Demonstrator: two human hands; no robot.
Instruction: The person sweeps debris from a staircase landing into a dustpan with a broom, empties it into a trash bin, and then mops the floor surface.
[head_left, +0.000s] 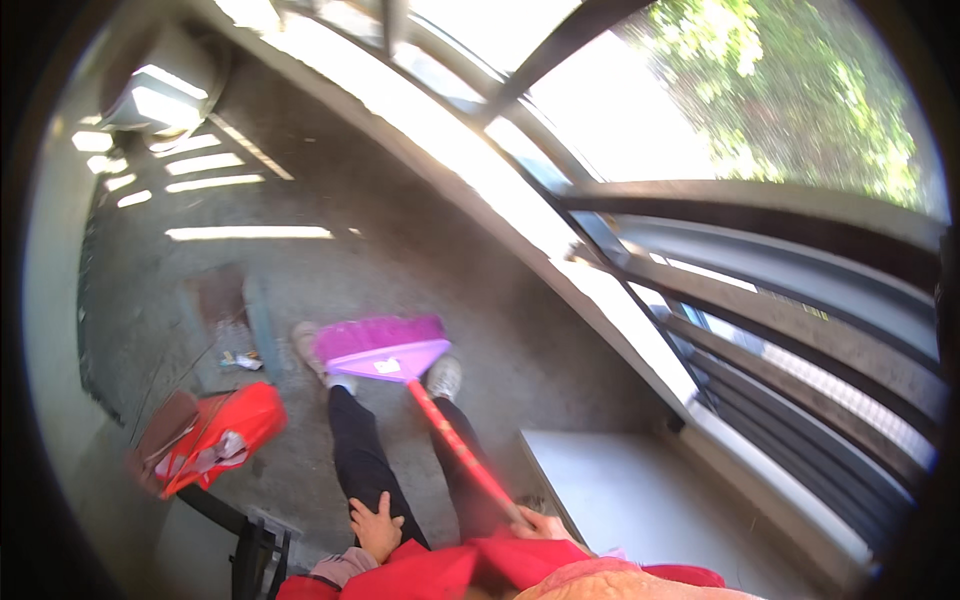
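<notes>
My right hand (544, 525) grips the upper part of a broom's red handle (461, 446) close to my body. The broom's lilac plastic head (390, 360), with magenta bristles (381, 334), hangs or rests in front of my shoes (446, 375); whether it touches the floor cannot be told. Resting on my dark trouser leg near the knee, my left hand (377, 527) holds nothing and has its fingers spread. To the left of my feet, a shallow open container (270, 322) with a brownish inside has bits of litter (244, 360) at its near end.
A red bag (259, 420) with a brown item beside it is at the left, above a black frame (262, 551). A pale flat panel (615, 480) stands at my right. Slatted railings (787, 315) run along a low ledge (480, 180). A whitish rounded vessel (161, 97) occupies the far corner.
</notes>
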